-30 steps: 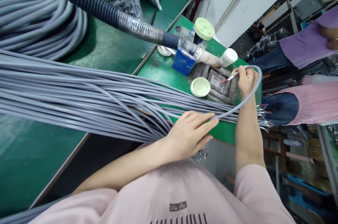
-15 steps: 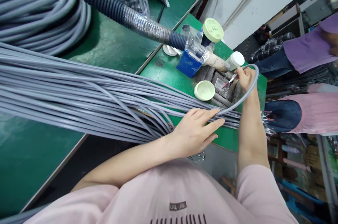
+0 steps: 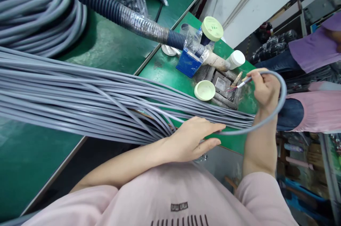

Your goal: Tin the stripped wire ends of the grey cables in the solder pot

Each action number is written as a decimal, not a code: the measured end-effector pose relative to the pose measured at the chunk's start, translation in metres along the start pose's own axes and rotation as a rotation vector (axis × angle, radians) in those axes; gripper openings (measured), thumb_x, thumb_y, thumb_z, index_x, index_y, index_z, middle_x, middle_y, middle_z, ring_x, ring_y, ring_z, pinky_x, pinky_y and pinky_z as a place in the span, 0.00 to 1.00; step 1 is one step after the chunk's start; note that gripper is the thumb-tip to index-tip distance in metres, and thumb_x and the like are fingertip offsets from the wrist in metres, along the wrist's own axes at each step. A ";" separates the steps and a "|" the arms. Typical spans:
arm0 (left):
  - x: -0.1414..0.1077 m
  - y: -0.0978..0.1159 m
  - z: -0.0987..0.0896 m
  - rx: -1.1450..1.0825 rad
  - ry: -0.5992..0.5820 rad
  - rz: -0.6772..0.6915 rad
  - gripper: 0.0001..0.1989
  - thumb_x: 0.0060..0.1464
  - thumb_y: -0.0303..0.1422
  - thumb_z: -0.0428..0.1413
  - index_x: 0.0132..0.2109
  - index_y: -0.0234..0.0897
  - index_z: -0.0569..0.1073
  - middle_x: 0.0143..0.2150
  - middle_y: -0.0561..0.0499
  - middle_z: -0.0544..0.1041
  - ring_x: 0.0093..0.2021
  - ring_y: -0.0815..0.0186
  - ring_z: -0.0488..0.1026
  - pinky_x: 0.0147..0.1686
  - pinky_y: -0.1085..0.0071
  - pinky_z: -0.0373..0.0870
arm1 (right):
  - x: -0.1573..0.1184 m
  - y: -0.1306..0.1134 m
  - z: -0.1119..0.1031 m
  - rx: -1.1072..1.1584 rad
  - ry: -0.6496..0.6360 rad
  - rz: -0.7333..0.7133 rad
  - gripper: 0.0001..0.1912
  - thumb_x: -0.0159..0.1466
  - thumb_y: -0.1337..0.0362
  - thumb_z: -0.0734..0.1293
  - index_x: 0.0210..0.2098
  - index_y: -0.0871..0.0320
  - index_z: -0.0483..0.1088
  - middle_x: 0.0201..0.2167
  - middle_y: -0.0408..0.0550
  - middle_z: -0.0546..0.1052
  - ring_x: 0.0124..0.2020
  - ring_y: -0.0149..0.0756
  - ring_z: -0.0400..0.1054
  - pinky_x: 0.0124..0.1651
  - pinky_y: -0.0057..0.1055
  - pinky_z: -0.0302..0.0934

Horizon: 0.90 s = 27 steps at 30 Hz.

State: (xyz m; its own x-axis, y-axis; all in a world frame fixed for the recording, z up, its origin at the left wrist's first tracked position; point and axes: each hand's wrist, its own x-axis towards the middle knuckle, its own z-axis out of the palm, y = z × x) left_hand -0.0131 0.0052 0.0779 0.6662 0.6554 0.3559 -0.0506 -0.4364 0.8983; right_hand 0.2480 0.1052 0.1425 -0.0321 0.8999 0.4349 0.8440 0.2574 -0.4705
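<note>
My right hand (image 3: 266, 87) pinches a grey cable (image 3: 283, 94) close to its end. Past the fingers, the cable shows a white section and thin, coloured bare wires (image 3: 232, 89), which point at a small square metal pot (image 3: 221, 84) with a shiny silver surface. From that hand the cable bends round in a wide loop and runs back under my left hand (image 3: 195, 137). The left fingers are stretched out, with the thumb apart, beside a long bundle of grey cables (image 3: 106, 94). A narrow tan stick (image 3: 236, 79) leans by the pot's edge.
A pale green tub (image 3: 205, 90), a white jar (image 3: 236, 59), a green-lidded container (image 3: 212, 28) and a blue box (image 3: 188, 63) surround the pot. A dark ribbed hose (image 3: 106, 4) comes over the bench. Coiled cables (image 3: 39, 13) lie at left. Other people stand at right.
My right hand has moved right and towards me, drawing the cable's wire end away from over the pot. The cable loop has widened. My left hand has shifted slightly, its thumb and fingers differently spread.
</note>
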 end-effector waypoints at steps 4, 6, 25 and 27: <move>-0.003 -0.002 0.013 -0.348 -0.034 -0.150 0.17 0.63 0.38 0.51 0.52 0.34 0.75 0.47 0.44 0.80 0.47 0.63 0.76 0.47 0.68 0.71 | -0.065 -0.051 -0.027 0.035 0.004 -0.193 0.11 0.66 0.62 0.63 0.44 0.47 0.76 0.41 0.47 0.80 0.44 0.44 0.74 0.49 0.47 0.68; -0.003 -0.008 0.025 -0.523 0.012 -0.276 0.18 0.62 0.41 0.52 0.49 0.33 0.77 0.44 0.44 0.81 0.45 0.63 0.77 0.46 0.68 0.72 | -0.100 -0.056 -0.030 0.015 -0.065 -0.364 0.15 0.65 0.62 0.65 0.50 0.42 0.74 0.45 0.45 0.79 0.46 0.46 0.73 0.49 0.49 0.68; -0.035 -0.015 0.078 -0.434 0.100 -0.381 0.22 0.59 0.45 0.55 0.24 0.33 0.75 0.30 0.46 0.79 0.36 0.65 0.75 0.39 0.72 0.69 | -0.261 -0.077 0.015 0.462 -0.356 0.404 0.16 0.66 0.60 0.62 0.25 0.56 0.74 0.16 0.41 0.75 0.18 0.30 0.68 0.25 0.26 0.61; -0.035 -0.012 0.077 -0.409 0.082 -0.378 0.23 0.60 0.44 0.53 0.24 0.33 0.74 0.30 0.46 0.79 0.36 0.66 0.75 0.38 0.72 0.68 | -0.265 -0.081 0.026 0.644 -0.367 0.514 0.19 0.67 0.58 0.61 0.22 0.57 0.73 0.11 0.39 0.70 0.13 0.27 0.62 0.21 0.25 0.57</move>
State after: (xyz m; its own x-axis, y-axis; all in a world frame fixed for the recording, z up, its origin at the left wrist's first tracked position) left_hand 0.0215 -0.0602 0.0348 0.6345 0.7729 -0.0059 -0.1151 0.1021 0.9881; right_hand 0.1739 -0.1449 0.0451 0.0047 0.9857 -0.1687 0.3418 -0.1601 -0.9261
